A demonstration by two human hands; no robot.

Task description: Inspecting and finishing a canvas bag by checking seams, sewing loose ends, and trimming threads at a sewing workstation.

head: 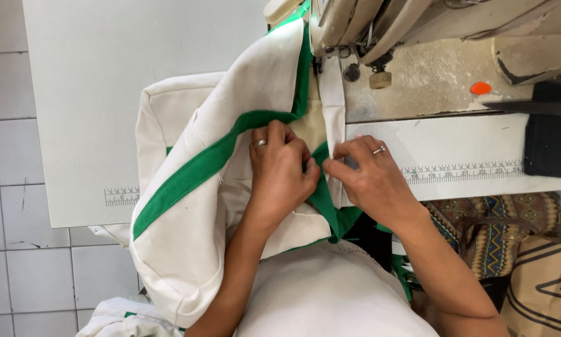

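Item: cream fabric piece (193, 206) with green binding (187, 178), at the machine's seven o'clock. We see left hand (280, 171) and right hand (371, 181) pinching the trim closed; loosened fingers risk crooked stitching.

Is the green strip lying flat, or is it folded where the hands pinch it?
Folded. The green strip runs flat across the cream cloth, then bends sharply between the left hand and the right hand.

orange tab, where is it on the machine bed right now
In the head view the small orange tab lies at upper right on the worn sewing machine bed, right of the needle area and above the printed ruler strip, well clear of both hands.
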